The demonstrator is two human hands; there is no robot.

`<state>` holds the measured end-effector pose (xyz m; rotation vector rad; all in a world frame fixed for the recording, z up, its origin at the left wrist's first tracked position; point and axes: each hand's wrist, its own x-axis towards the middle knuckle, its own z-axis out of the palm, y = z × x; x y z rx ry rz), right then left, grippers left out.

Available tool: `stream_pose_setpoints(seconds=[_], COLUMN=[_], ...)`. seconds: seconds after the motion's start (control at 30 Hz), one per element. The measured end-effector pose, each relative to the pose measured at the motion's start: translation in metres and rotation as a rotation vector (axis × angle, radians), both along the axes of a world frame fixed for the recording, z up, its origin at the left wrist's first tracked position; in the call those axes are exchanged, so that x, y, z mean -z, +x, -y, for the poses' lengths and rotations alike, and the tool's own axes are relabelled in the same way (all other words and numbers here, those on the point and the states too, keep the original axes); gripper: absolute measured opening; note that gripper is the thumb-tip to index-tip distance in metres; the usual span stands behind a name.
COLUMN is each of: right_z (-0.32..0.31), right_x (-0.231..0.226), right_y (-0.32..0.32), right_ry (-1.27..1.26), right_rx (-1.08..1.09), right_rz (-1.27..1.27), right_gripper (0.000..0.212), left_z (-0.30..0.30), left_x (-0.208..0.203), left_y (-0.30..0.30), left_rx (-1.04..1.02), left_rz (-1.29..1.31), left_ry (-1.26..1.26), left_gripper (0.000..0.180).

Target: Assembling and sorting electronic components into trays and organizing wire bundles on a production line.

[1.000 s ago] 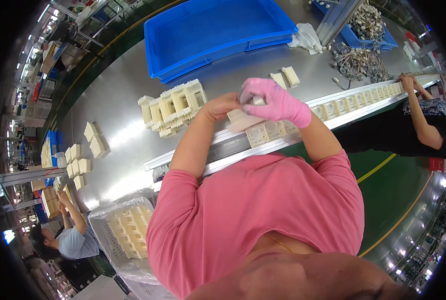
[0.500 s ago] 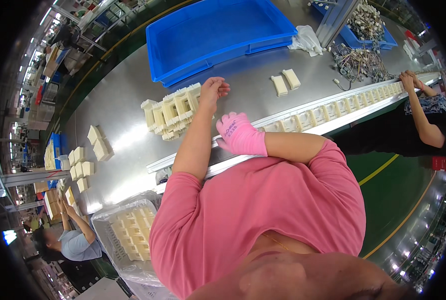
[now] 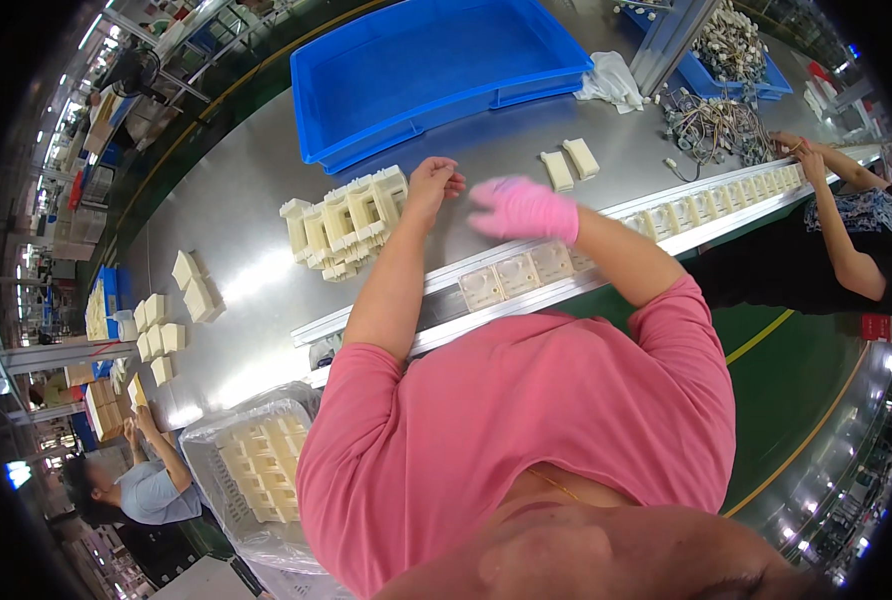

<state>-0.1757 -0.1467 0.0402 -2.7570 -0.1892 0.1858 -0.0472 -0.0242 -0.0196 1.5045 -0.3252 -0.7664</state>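
My left hand (image 3: pixel 436 186) is loosely open, fingers on my right hand (image 3: pixel 526 210) too blurry to tell; cream parts row (image 3: pixel 678 214) slants lengthwise up-right.

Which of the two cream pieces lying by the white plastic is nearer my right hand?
The left piece: it lies closer to the pink-gloved right hand. The right piece lies farther off, nearer the white plastic.

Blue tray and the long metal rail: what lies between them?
In the head view, a stack of cream frames, the bare left hand, the pink-gloved right hand and two loose cream pieces, with grey tabletop around them.
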Motion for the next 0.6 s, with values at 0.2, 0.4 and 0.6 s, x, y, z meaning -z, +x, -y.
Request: stream_pose_setpoints(seconds=[0.2,0.4,0.6], right_z=[0.096,0.119,0.111], right_x=[0.026,0.061,0.061], right_y=[0.034,0.03,0.032], right_ry=[-0.223,-0.255,-0.407], right_rx=[0.528,0.73,0.802], right_rz=[-0.109,-0.375,-0.304], right_gripper=[0.039,0.044,0.049], left_z=[0.005,-0.013,-0.066], left_x=[0.0,-0.029,-0.005], left_y=[-0.008,0.011,0.057], left_rx=[0.082,0.256,0.445], left_rz=[0.15,1.036,1.491], left_ry=[0.088,0.323,0.86], left_gripper=[0.014,0.024,0.042])
